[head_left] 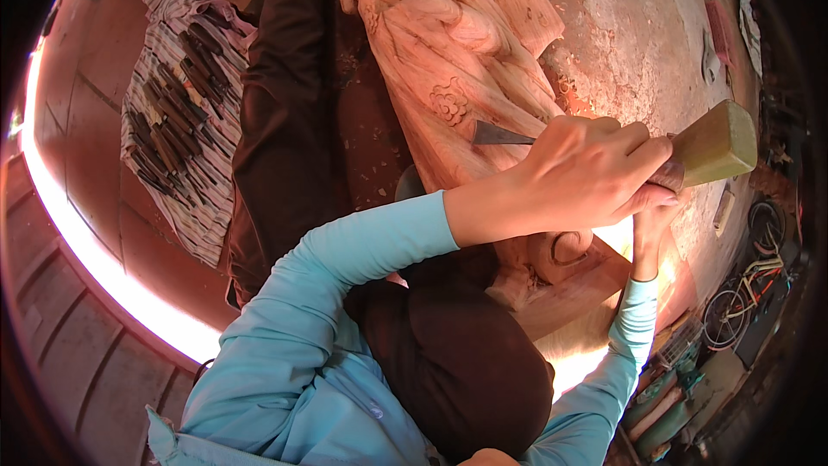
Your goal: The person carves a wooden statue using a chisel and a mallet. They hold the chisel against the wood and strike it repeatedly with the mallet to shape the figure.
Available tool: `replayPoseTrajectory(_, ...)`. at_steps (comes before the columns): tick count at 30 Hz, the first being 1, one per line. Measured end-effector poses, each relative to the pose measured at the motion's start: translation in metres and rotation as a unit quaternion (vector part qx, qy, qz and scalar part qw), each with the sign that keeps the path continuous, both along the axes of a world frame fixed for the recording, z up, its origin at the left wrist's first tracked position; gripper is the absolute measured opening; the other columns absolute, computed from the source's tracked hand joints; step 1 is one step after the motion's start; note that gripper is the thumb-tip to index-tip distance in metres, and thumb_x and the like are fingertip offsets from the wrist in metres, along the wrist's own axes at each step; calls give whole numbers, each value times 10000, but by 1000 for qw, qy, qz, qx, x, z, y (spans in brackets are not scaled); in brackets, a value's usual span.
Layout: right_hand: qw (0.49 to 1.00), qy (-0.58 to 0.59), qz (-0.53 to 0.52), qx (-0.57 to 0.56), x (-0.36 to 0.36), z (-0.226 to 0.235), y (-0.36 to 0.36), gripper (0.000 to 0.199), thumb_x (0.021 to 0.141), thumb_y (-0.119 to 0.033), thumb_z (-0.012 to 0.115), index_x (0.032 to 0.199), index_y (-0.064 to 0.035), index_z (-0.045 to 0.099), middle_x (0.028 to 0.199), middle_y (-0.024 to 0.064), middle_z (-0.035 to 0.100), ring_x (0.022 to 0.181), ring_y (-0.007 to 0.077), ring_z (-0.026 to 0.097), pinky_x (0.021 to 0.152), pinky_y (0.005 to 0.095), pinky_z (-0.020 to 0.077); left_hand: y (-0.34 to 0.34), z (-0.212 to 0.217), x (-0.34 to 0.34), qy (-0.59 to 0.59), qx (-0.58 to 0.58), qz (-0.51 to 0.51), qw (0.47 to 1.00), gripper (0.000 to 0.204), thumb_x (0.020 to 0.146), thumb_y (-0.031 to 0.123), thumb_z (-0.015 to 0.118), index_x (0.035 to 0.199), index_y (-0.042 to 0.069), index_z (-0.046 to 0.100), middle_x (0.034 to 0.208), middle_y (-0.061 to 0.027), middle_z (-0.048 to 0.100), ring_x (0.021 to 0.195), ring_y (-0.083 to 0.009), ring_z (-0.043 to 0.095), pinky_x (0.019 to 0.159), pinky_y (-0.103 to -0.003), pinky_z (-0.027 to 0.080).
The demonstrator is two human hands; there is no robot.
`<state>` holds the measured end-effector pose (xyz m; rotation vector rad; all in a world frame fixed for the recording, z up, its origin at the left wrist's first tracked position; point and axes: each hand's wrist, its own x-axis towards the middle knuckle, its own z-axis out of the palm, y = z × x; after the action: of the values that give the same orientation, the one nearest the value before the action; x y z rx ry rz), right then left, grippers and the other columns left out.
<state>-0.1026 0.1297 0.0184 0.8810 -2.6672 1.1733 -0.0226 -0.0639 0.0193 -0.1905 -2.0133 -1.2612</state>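
My left hand is wrapped round a chisel. Its flat metal blade points left, over the carved wooden statue, close to a carved flower. Behind the left hand, my right hand is raised and partly covered, its fingers mostly hidden. It grips a wooden mallet, whose squared greenish-yellow head stands at the brown butt of the chisel handle. The statue lies slanted in front of me, with carved drapery folds and a scroll shape at its near end.
On the left, a striped cloth on the floor bears several carving tools. My dark-trousered leg stretches beside it. Wood chips lie about the floor. A bicycle and assorted clutter are at the far right.
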Motion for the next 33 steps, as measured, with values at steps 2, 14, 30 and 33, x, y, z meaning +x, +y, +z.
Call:
replayPoseTrajectory(2,1000,-18,4,-10,1,3,-7,162,806,-63,630,938,4,566,931,54,594,863,144,564,796,286,446,-2,1,-4,-16,-2,1,1000,328,776,339,662,930,67,562,674,-41,559,524,-209,571,425,-323,425)
replayPoseTrajectory(14,991,-68,-92,-69,12,10,-41,115,833,-28,629,901,22,552,781,42,555,538,73,511,358,219,445,-23,1,-31,-85,56,50,994,333,840,364,581,831,32,578,720,-122,616,577,-294,604,485,-400,440)
replayPoseTrajectory(30,992,-37,-116,-18,8,6,-33,216,822,-61,670,968,43,549,843,39,579,782,99,518,758,241,426,-26,-8,-43,-106,89,89,986,312,835,322,603,798,15,562,714,-154,611,585,-305,606,497,-407,452)
replayPoseTrajectory(33,992,-50,-114,-24,9,8,-31,221,824,-59,666,975,48,545,860,45,577,790,106,522,756,244,430,-21,-6,-39,-114,75,63,989,309,834,328,597,803,23,562,705,-141,610,578,-297,607,488,-401,454)
